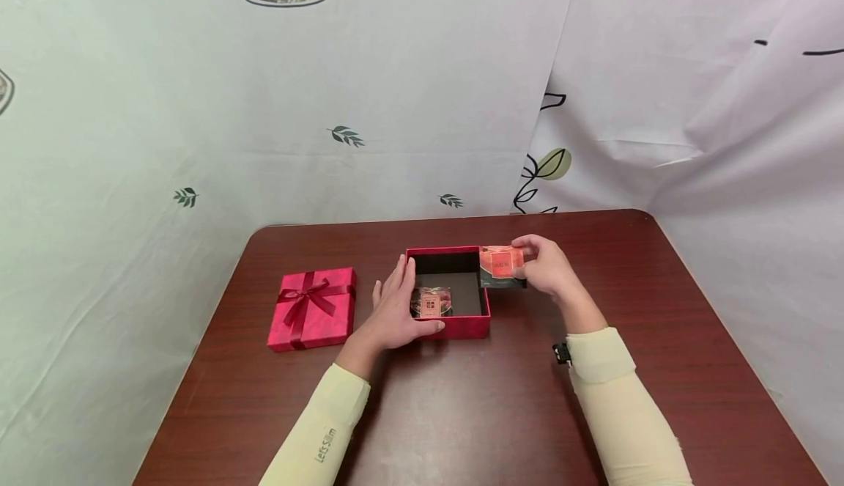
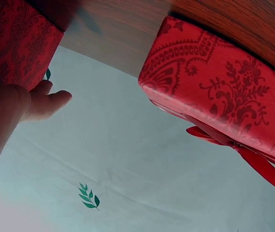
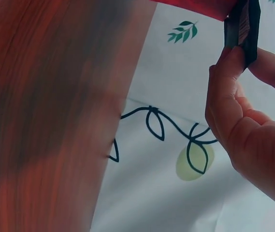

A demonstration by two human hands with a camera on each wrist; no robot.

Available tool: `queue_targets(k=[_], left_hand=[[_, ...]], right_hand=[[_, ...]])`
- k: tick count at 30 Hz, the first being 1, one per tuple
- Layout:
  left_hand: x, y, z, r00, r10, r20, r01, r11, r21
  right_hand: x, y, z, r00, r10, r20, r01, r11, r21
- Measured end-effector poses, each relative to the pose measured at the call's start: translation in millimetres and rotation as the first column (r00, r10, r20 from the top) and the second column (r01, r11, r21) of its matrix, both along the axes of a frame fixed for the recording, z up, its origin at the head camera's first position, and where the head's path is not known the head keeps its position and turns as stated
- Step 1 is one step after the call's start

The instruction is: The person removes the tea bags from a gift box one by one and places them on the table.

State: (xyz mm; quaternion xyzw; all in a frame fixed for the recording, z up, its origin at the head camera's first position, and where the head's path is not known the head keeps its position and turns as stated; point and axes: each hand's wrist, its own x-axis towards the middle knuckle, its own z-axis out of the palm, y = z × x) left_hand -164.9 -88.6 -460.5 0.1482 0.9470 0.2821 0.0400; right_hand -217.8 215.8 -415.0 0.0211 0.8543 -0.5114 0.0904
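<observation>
The person wears long, soft, pale yellow sleeves on both arms, and they reach down to the wrists. The left pale yellow sleeve (image 1: 323,427) has small dark letters printed along it near the elbow, and the right pale yellow sleeve (image 1: 620,413) has a wide folded cuff at the wrist. A small black strap clip (image 1: 563,354) sticks out by that cuff, and both hands are bare with no gloves or rings.

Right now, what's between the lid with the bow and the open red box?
In the head view, the left hand rests against the open red box; between it and the lid with the bow is bare table.
</observation>
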Motion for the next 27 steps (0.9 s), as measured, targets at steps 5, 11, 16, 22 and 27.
queue_targets(k=[5, 11, 16, 22, 27], left_hand=[[0.0, 0, 0.4, 1.0, -0.005, 0.007, 0.005, 1.0, 0.002], [0.2, 0, 0.6, 1.0, -0.01, 0.01, 0.01, 1.0, 0.012], [0.2, 0, 1.2, 1.0, -0.006, 0.015, 0.005, 1.0, 0.021], [0.7, 0, 1.1, 1.0, -0.003, 0.027, 0.002, 1.0, 0.024], [1.0, -1, 0.1, 1.0, -0.002, 0.026, 0.002, 1.0, 0.018]], right_hand=[[0.0, 6, -1.3, 1.0, -0.002, 0.005, 0.002, 1.0, -0.01], [-0.1, 13, -4.7, 1.0, 0.001, 0.017, -0.001, 1.0, -0.023], [-2.6, 18, -8.0, 1.0, -0.002, 0.03, 0.003, 1.0, -0.005], [-9.3, 23, -18.5, 0.999, 0.0, 0.047, -0.001, 1.0, 0.028], [-12.7, 27, -28.3, 0.997, 0.005, 0.074, -0.008, 0.999, 0.049]])
